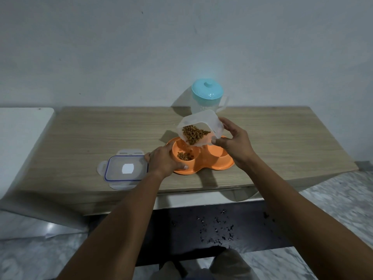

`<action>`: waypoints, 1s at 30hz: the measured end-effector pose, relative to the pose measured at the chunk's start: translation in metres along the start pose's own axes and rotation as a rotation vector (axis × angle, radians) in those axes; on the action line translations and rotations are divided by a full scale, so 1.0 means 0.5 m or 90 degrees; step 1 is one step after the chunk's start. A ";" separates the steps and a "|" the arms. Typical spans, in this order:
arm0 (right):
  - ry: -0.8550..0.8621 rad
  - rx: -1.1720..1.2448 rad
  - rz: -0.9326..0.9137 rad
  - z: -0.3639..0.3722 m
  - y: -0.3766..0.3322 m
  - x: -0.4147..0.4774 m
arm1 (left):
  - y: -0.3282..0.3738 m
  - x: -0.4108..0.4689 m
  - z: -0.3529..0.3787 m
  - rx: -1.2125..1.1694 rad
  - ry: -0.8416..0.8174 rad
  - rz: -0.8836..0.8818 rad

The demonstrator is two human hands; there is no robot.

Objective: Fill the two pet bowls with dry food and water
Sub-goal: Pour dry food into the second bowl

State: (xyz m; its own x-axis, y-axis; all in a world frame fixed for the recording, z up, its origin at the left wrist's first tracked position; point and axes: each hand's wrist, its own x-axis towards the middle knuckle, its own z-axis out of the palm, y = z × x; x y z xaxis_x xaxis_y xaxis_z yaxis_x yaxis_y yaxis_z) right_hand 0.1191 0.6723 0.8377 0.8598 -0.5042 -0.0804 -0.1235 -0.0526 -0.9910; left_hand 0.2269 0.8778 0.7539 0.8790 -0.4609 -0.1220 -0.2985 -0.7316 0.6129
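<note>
Head view, L to R: clear lid (pixel 126 168) lies flat on the wood surface (pixel 80 134), just left of the orange double bowl (pixel 218 166). Left hand (pixel 163 161) grips the bowl's left rim, steadying it. Left compartment (pixel 184 153) has some kibble; right compartment (pixel 219 153) looks empty. Right hand (pixel 235 142) clasps the clear food container (pixel 198 128), tilted mouth-down directly above the left compartment, kibble sliding toward its low edge. Lidded water jug (pixel 207 96) stands behind, nearer the right hand.
</note>
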 end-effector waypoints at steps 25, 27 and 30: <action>-0.024 0.011 0.001 0.004 0.006 0.003 | -0.001 0.003 0.002 0.011 -0.014 -0.001; -0.030 0.012 0.003 0.005 0.007 0.001 | -0.001 0.002 0.001 0.009 -0.013 0.004; -0.012 0.025 0.001 0.006 0.007 0.001 | 0.002 0.001 0.001 0.035 -0.009 -0.003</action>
State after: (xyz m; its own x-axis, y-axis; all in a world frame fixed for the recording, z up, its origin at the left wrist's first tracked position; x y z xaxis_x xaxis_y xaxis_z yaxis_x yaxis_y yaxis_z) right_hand 0.1208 0.6745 0.8337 0.8688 -0.4881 -0.0836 -0.1053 -0.0173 -0.9943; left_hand 0.2271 0.8768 0.7542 0.8748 -0.4649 -0.1362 -0.3150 -0.7595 0.5692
